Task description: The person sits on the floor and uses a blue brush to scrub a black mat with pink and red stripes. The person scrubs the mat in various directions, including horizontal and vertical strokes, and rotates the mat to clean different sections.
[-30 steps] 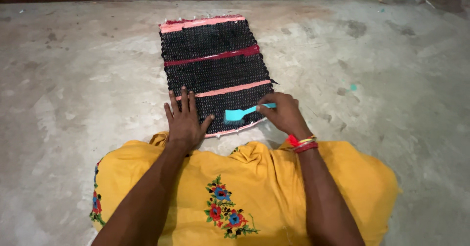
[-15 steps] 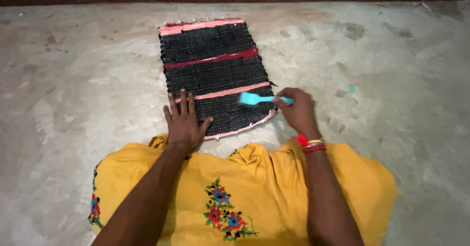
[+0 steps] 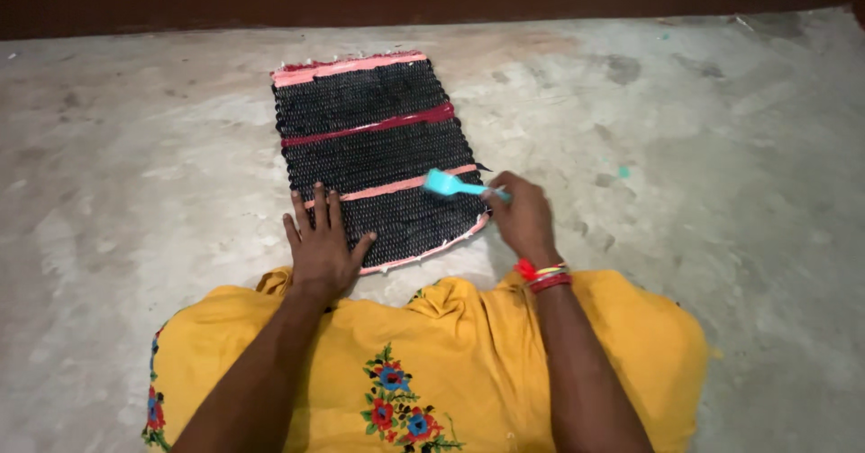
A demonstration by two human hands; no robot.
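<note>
Since the earlier frames, the right hand (image 3: 523, 219) has carried the turquoise brush (image 3: 443, 183) from the mat's near edge up to the lower pink stripe. Head view: right hand closed around the brush handle; left hand (image 3: 320, 250) open, fingers spread flat, pinning the black woven mat (image 3: 374, 146) on the concrete floor (image 3: 703, 192). Judged step: brushing the mat; each stroke calls for steady left-hand pressure.

Woven mat (image 3: 374, 146) on the floor (image 3: 703, 201), my hands at its near end.

I see the mat lying flat in the upper centre of the frame, its far edge toward the wall at the top. My left hand (image 3: 320, 247) rests flat on its lower left corner. My right hand (image 3: 523, 219) sits at the mat's lower right edge, holding a small brush (image 3: 448, 184) that lies on the mat, left of that hand. My garment (image 3: 432, 372) fills the bottom centre, below the mat.
</note>
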